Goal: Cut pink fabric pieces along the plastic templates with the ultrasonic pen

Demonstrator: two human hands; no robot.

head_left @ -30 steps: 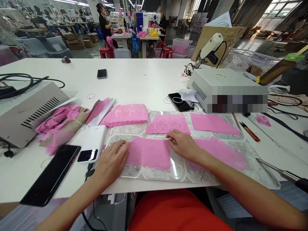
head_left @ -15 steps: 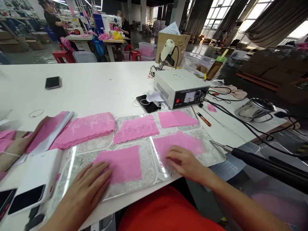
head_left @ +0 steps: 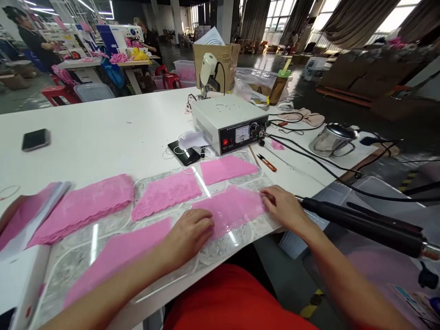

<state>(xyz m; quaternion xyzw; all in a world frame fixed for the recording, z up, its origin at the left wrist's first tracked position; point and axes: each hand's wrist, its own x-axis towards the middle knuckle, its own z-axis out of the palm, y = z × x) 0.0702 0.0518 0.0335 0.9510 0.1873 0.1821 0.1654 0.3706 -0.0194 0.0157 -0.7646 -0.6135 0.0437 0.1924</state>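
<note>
A thin pink fabric piece (head_left: 233,208) lies over the clear template sheet (head_left: 247,231) at the front right. My left hand (head_left: 192,231) has its bent fingers on the left end of this piece, thumb hidden. At the opposite corner, my right hand (head_left: 283,206) pinches the fabric's edge between thumb and fingers. Under my left forearm a second pink piece (head_left: 127,250) lies partly covered. Behind are a pink lace piece (head_left: 168,192), a plain pink piece (head_left: 227,168) and a stack of pink lace pieces (head_left: 85,204) to the left.
A grey control box (head_left: 230,121) stands behind the pieces, with a black phone (head_left: 184,153) beside it. Orange thread snips (head_left: 267,162) and a glass mug (head_left: 333,140) are to the right. A black corded hand tool (head_left: 364,224) juts in near my right wrist.
My left hand has moved right, from the front-left piece onto the thin piece's left end. My right hand has shifted to that piece's right corner. The camera view has turned right.
</note>
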